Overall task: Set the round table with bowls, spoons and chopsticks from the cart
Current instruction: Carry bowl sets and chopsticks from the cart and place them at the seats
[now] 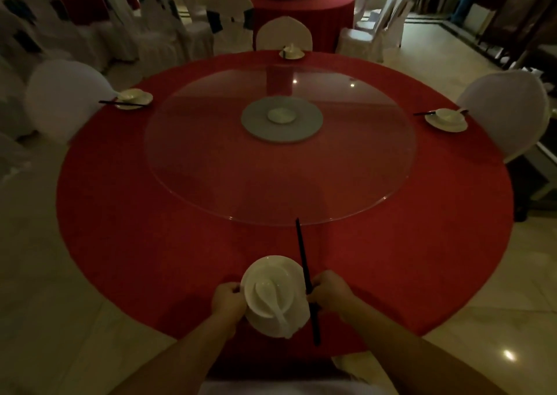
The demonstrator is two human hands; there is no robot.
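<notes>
Bowl (pixel 272 292) is showing at the near edge of the round table (pixel 120 213), over the red cloth, straight in front of the person. It is white, glossy and deep. It is standing on a white saucer (pixel 297 269), whose rim is peeking out past the bowl's far right side. Cannot tell whether the saucer is bearing flat on the cloth or being held just off it.

A white spoon (pixel 269 298) is lying inside the bowl, scoop toward the table's middle, handle running out over the near rim.

The left hand (pixel 227 301) is gripping the left edge of bowl and saucer, fingers curled round the rim. The right hand (pixel 328 292) is pinching a pair of black chopsticks (pixel 303 259) partway along, fingers closed on them. The chopsticks are lying just beside the bowl on its right. Their far tips are reaching about to the edge of the glass turntable (pixel 280 183), and their near ends are pointing back at the person.

The turntable is resting on a grey disc (pixel 307 123) at the table's centre.

Three more settings are sitting round the rim — left setting (pixel 134 97), far setting (pixel 291 52), right setting (pixel 446 120). Each is a white bowl on a saucer with dark chopsticks alongside. Their contents are too small to make out. White-covered chairs (pixel 66 99) are standing behind them.
</notes>
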